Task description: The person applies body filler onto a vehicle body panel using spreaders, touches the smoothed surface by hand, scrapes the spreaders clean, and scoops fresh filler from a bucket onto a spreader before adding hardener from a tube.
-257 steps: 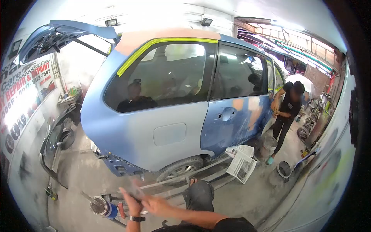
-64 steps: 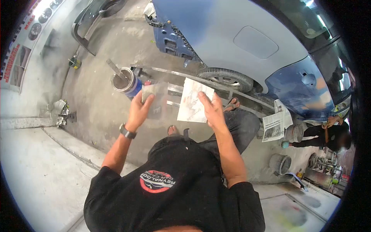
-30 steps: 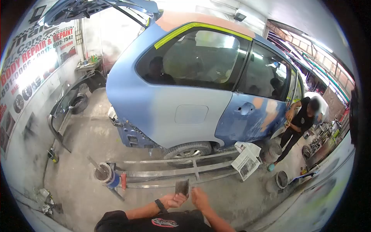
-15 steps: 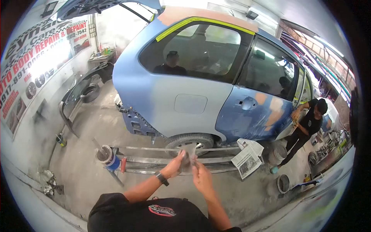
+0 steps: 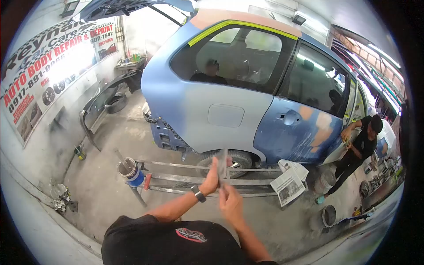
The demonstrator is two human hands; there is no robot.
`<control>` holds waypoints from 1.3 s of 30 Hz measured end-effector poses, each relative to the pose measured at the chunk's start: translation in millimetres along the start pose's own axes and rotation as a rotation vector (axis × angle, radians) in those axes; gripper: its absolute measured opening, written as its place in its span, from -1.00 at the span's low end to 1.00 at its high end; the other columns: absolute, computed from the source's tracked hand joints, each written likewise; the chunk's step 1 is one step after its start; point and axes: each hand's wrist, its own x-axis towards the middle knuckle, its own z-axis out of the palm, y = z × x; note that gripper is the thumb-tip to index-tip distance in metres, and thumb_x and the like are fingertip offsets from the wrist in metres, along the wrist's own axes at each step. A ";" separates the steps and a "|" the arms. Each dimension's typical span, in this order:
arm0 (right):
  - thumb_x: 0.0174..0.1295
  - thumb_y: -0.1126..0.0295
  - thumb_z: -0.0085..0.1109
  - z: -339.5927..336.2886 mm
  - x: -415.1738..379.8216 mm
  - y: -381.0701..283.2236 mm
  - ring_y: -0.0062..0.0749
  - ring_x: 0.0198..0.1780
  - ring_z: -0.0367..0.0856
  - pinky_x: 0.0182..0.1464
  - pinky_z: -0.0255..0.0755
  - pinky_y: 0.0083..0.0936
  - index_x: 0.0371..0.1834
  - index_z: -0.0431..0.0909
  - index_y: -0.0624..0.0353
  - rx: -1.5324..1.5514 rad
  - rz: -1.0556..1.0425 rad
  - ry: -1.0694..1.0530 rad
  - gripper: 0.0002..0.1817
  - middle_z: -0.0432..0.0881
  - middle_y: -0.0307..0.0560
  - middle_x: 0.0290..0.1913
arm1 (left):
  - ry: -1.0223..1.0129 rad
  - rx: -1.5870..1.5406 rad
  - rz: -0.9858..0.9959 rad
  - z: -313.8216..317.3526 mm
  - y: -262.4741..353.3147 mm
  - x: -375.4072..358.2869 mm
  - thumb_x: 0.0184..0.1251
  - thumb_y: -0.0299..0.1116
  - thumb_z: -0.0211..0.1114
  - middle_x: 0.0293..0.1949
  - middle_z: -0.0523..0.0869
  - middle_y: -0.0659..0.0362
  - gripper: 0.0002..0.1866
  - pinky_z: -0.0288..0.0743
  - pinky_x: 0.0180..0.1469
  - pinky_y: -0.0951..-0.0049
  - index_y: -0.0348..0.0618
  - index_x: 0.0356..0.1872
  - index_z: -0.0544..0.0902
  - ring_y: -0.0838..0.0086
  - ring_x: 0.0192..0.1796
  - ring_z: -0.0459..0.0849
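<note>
A small grey sheet that looks like sandpaper [image 5: 222,162] stands upright between my two hands, in front of the car's rear wheel. My left hand [image 5: 211,180], with a dark watch on its wrist, grips the sheet along its left side. The fingers of my right hand [image 5: 230,202] pinch its lower end. Motion blur smears the sheet's edges. Beyond my hands is the blue car [image 5: 198,99], with grey primer on its rear side panel and orange-tan patches on the door.
A metal rack [image 5: 207,177] lies low before the car, with a blue bucket [image 5: 132,176] at its left end and newspaper [image 5: 289,183] at its right. A co-worker [image 5: 363,141] bends at the car's front. Grey buckets [image 5: 327,216] stand at right.
The view has swung slightly left, so the scene sits further right. Between my hands the sheet has turned from slanted to nearly upright. Both hands keep hold of it.
</note>
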 end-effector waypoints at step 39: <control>0.35 -0.10 0.13 -45.9 -48.1 144.0 -0.11 0.16 0.60 0.21 0.54 -0.20 0.53 0.23 0.06 1.280 0.512 0.346 -0.23 0.51 0.13 0.31 | -0.421 1.124 0.576 120.6 -29.5 -32.8 0.43 -0.43 0.24 -0.11 0.71 -0.24 -0.70 0.60 0.01 0.15 -0.38 0.09 0.62 -0.13 -0.04 0.71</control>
